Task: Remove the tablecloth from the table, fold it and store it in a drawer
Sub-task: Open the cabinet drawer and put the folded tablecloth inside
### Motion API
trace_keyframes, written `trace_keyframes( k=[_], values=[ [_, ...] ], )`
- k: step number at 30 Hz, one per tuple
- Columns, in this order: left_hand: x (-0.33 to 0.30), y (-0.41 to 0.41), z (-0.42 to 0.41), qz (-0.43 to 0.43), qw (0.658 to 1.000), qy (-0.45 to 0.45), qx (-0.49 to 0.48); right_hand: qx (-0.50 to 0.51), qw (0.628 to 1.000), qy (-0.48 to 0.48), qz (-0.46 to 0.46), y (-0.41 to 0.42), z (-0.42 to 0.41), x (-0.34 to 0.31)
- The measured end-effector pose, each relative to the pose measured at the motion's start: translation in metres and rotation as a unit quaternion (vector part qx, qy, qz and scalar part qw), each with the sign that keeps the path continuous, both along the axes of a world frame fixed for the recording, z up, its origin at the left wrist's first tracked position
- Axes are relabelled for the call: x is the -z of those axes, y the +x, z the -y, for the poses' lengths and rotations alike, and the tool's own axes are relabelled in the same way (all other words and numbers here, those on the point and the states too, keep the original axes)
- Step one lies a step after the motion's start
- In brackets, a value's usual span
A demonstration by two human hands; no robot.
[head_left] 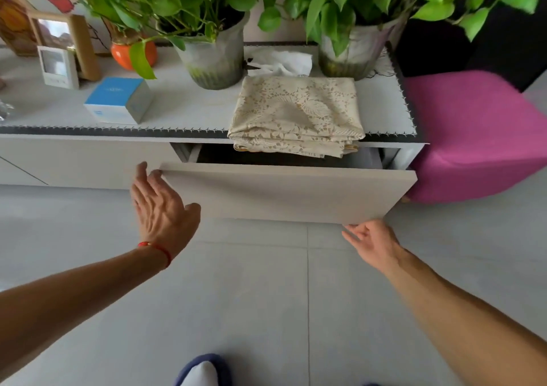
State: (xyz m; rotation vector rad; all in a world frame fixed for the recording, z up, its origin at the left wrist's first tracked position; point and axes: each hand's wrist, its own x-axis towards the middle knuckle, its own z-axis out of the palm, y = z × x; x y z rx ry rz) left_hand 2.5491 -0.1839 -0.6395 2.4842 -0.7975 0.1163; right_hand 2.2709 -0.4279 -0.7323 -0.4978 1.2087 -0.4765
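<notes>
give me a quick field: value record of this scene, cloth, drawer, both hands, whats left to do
tablecloth: folded, lying on the cabinet top, front edge overhanging the drawer
drawer: partly open, inside dark
left hand: open, fingertips at the drawer front's upper left corner
right hand: open, fingers at the front's lower right edge
nearby: two potted plants, blue box, pink stool
left to do: put the cloth in the drawer, close it
</notes>
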Motion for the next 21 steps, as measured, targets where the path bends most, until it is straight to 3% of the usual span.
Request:
trace_keyframes(
  k=[3,5,8,12,15,16,17,21],
  values=[
    [-0.018,-0.006,-0.011,0.069,0.993,-0.054,0.082,-0.141,0.979,-0.042,-0.141,-0.022,-0.013,-0.018],
    [-0.033,-0.015,0.003,0.099,0.978,-0.048,0.18,-0.328,0.918,-0.088,-0.205,-0.029,-0.028,-0.045],
    [-0.05,-0.034,0.033,0.084,0.944,0.058,0.313,-0.55,0.753,-0.296,-0.207,-0.018,-0.05,-0.089],
    [-0.069,-0.041,0.052,0.051,0.936,0.11,0.33,-0.465,0.573,-0.668,-0.095,0.02,-0.064,-0.162],
    [-0.081,-0.033,0.057,-0.01,0.926,0.138,0.352,-0.479,0.357,-0.783,-0.175,0.041,-0.047,-0.191],
    [-0.085,-0.029,0.058,-0.039,0.922,0.158,0.352,-0.519,0.333,-0.761,-0.201,0.045,-0.043,-0.193],
    [-0.089,-0.025,0.058,-0.075,0.914,0.187,0.353,-0.565,0.339,-0.721,-0.214,0.047,-0.042,-0.193],
    [-0.099,-0.013,0.053,-0.308,0.821,0.294,0.381,-0.681,0.409,-0.58,-0.182,0.047,-0.056,-0.18]
  ],
)
